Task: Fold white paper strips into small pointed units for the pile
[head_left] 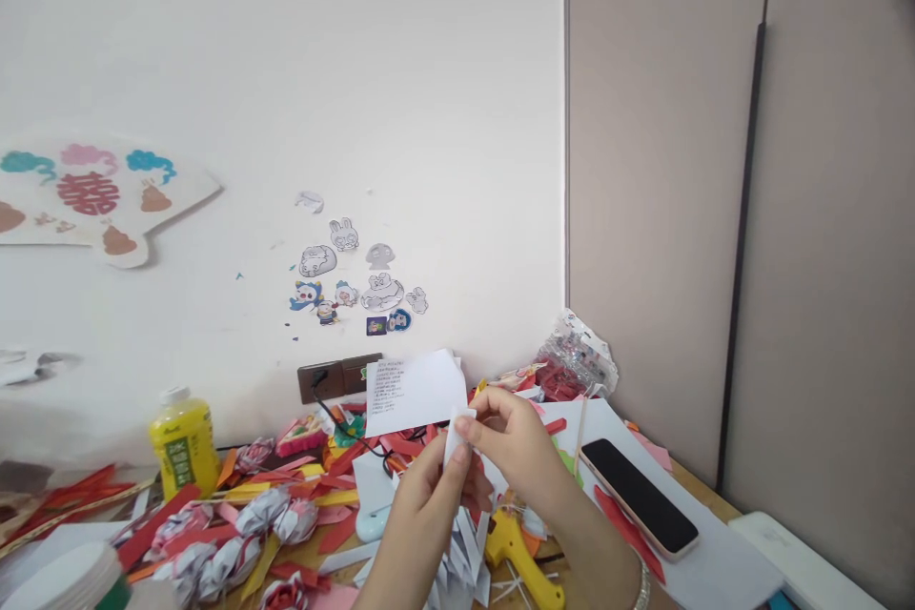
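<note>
Paper strip: small white strip [456,443], held upright above the table's middle, raised clear of the clutter so both hands can work it in front of the eyes.
Left hand: left hand [429,496] comes up from below, fingers closed on the strip's lower part, steadying it.
Right hand: right hand [511,443] reaches in from the right, thumb and fingertips pinched together on the strip's top end; a bracelet [641,581] shows at the wrist.
Below the hands: pile of cut white strips [461,558], lying directly under the grip, near at hand for picking.
Glue gun: yellow glue gun [516,553], lying on its side just right of the pile, within the right hand's reach.
Printed sheet: white sheet with text [415,391], propped against the wall behind the hands, facing the person, likely for reading.
Phone: phone [639,496], flat, screen dark, on white paper at the right, apart from the scraps.
Paper flowers: crumpled red-and-white rolls [235,534], grouped at the left.
Bottle: yellow bottle [183,443], upright, left rear near the wall.
Table: table [697,481], strewn with red and yellow offcuts.
</note>
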`<state>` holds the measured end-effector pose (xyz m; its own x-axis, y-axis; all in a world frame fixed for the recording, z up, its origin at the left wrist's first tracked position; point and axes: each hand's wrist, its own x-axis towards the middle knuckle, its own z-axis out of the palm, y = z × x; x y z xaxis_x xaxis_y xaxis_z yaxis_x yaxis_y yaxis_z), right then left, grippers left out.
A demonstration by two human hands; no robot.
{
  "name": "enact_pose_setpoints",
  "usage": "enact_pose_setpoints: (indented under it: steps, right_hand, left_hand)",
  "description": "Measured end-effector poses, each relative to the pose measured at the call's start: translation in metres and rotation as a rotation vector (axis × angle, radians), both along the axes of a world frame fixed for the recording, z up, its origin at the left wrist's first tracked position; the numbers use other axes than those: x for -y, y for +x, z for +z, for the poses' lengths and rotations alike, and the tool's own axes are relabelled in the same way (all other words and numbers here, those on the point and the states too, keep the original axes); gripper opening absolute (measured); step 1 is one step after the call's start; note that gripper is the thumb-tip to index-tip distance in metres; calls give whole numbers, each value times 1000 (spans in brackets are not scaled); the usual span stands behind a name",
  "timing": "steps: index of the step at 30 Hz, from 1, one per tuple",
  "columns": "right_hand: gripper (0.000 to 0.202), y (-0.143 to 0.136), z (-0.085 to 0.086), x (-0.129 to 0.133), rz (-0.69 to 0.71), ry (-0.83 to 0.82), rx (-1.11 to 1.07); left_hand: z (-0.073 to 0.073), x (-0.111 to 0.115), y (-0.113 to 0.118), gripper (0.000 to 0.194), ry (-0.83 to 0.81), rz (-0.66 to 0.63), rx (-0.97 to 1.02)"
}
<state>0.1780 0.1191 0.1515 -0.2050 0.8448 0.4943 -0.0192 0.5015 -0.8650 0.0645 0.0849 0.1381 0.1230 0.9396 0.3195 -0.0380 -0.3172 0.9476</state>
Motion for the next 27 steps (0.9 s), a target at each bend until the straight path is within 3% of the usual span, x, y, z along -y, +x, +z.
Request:
enact_pose_setpoints:
  steps: [8, 17, 27]
  right_hand:
    - [14, 3, 6, 6, 10, 17, 7]
    - [11, 6, 9, 8, 69, -7, -5]
    - [17, 5, 9, 7, 108, -53, -65]
  left_hand:
    - [-6, -7, -5, 39, -8, -23, -54]
    - [10, 12, 1, 32, -58, 79, -62]
    - [13, 14, 2, 34, -23, 88, -75]
